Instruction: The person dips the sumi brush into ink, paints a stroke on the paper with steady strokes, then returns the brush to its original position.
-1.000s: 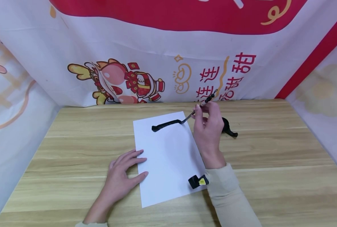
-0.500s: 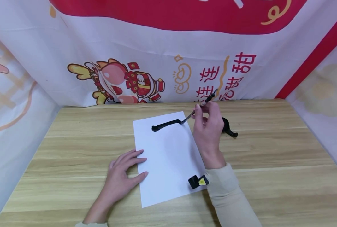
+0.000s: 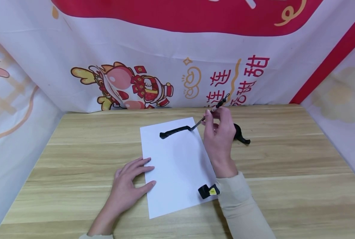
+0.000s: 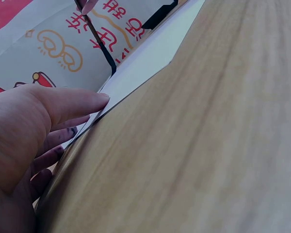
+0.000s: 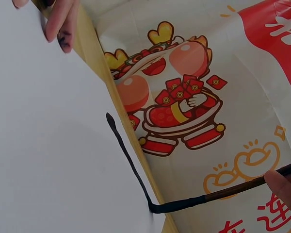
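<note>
A sheet of white paper [image 3: 177,172] lies slightly turned on the table. Across its upper part runs a thick black ink stroke [image 3: 175,131]. My right hand [image 3: 220,137] pinches a writing brush [image 3: 215,107] by its handle, the shaft slanting up to the right. In the right wrist view the dark brush tip [image 5: 157,208] meets the paper at the stroke's right end. My left hand [image 3: 128,184] rests at the paper's left edge with fingers spread, thumb and fingertips on the sheet. Dark smudges mark some of its fingers in the left wrist view.
A black curved object [image 3: 241,135] lies on the wooden table [image 3: 285,159], partly hidden behind my right hand. A black wrist camera with a yellow label [image 3: 208,191] sits at my right cuff. A printed cloth [image 3: 135,43] hangs at the table's back edge.
</note>
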### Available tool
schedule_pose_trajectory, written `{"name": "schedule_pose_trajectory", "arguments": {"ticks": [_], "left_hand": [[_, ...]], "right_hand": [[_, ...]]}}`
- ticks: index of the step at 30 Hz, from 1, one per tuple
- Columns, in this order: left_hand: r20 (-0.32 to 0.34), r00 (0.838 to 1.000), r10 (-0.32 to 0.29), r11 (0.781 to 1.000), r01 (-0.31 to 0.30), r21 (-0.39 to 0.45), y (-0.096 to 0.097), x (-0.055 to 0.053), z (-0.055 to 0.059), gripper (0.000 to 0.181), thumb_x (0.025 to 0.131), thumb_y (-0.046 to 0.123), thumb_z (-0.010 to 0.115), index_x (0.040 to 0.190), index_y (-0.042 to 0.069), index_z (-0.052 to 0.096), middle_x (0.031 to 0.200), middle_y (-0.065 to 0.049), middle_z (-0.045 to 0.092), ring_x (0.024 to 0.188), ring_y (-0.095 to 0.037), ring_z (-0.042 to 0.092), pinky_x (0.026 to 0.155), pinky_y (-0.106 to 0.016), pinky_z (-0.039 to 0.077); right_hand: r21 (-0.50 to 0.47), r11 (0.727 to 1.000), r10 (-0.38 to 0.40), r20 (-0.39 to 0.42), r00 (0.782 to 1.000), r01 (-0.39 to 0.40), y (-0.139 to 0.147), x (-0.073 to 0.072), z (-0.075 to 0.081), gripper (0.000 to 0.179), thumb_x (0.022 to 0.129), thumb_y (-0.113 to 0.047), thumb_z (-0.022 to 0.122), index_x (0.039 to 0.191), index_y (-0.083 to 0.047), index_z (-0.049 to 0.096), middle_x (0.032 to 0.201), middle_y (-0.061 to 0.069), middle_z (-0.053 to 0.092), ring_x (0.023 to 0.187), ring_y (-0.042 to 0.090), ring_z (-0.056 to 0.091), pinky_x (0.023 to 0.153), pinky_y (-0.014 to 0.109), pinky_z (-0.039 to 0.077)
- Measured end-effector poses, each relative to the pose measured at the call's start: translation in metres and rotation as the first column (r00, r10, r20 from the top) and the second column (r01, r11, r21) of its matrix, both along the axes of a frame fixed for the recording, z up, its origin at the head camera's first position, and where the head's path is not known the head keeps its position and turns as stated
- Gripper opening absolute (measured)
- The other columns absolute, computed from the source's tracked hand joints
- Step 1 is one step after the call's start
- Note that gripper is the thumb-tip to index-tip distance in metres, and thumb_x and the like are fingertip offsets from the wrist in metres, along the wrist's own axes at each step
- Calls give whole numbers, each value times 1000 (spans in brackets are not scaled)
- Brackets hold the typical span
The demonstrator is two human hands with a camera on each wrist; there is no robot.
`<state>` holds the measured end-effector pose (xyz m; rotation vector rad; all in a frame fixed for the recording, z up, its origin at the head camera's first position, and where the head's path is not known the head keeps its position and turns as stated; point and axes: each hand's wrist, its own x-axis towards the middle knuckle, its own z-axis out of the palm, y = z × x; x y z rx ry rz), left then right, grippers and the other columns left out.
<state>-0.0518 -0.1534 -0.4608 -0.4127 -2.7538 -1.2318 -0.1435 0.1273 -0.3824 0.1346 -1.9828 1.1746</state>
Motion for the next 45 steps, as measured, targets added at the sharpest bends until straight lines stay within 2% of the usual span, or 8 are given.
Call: {"name": "schedule_pose_trajectory", "arguments": {"ticks": [6, 17, 29, 32, 35, 38, 41, 45], "left_hand": [[3, 1000, 0, 1000, 0, 0, 0, 0, -1, 44, 82, 24, 93, 124, 21, 79, 155, -1, 65, 150, -33, 51, 114, -61, 24], [5, 1000, -3, 1000, 3, 1, 0, 0, 0, 43, 83, 24, 93, 124, 22, 79, 155, 0, 65, 150, -32, 51, 114, -62, 24], [-1, 1000, -4, 1000, 4, -6, 1, -1, 0, 44, 82, 24, 93, 124, 22, 79, 154, 0, 65, 150, -33, 51, 115, -63, 24], [2, 1000, -3, 1000, 3, -7, 1, -1, 0, 44, 82, 24, 93, 124, 22, 79, 154, 0, 65, 150, -32, 51, 115, -63, 23], [1, 1000, -4, 1000, 4, -7, 1, -1, 0, 44, 82, 24, 93, 124, 22, 79, 154, 0, 65, 150, -32, 51, 115, -63, 23], [-10, 1000, -7, 1000, 7, -5, 1, -1, 0, 44, 82, 24, 93, 124, 22, 79, 154, 0, 65, 149, -33, 51, 115, -63, 24], [-23, 1000, -9, 1000, 9, -1, 1, -1, 1, 44, 82, 23, 93, 124, 21, 80, 154, -1, 65, 149, -34, 52, 116, -63, 24], [-23, 1000, -7, 1000, 8, 6, 0, -1, 1, 43, 82, 22, 93, 123, 20, 80, 153, -2, 66, 149, -35, 52, 116, -63, 23]], "right_hand": [[0, 1000, -1, -1, 1000, 1, 0, 0, 0, 25, 111, -18, 60, 119, 6, 61, 109, 19, 68, 97, 23, 74, 76, 19, 62], [1, 1000, -11, 9, 1000, 11, 0, 2, 1, 26, 111, -20, 60, 120, 5, 61, 110, 18, 68, 99, 25, 74, 76, 11, 58], [-1, 1000, -5, 1, 1000, 5, 1, 1, 1, 26, 112, -20, 60, 120, 4, 60, 109, 19, 68, 98, 24, 74, 77, 10, 58], [-29, 1000, -1, -1, 1000, 1, 0, 2, 4, 25, 111, -18, 60, 119, 6, 60, 108, 18, 69, 97, 21, 74, 76, 14, 60], [-134, 990, 38, -46, 998, -44, 1, 5, 11, 26, 110, -14, 61, 118, 10, 58, 107, 19, 69, 94, 21, 74, 73, 24, 64], [-249, 963, 66, -135, 989, -98, 2, 9, 23, 28, 109, -12, 62, 116, 13, 53, 106, 19, 68, 92, 20, 74, 71, 33, 66], [-272, 957, 48, -186, 981, -98, 4, 12, 33, 29, 109, -12, 62, 115, 14, 51, 105, 17, 67, 91, 15, 75, 71, 32, 66], [-241, 967, 35, -190, 981, -81, 4, 13, 35, 28, 108, -10, 63, 114, 15, 51, 103, 17, 66, 90, 8, 74, 70, 30, 65]]}}
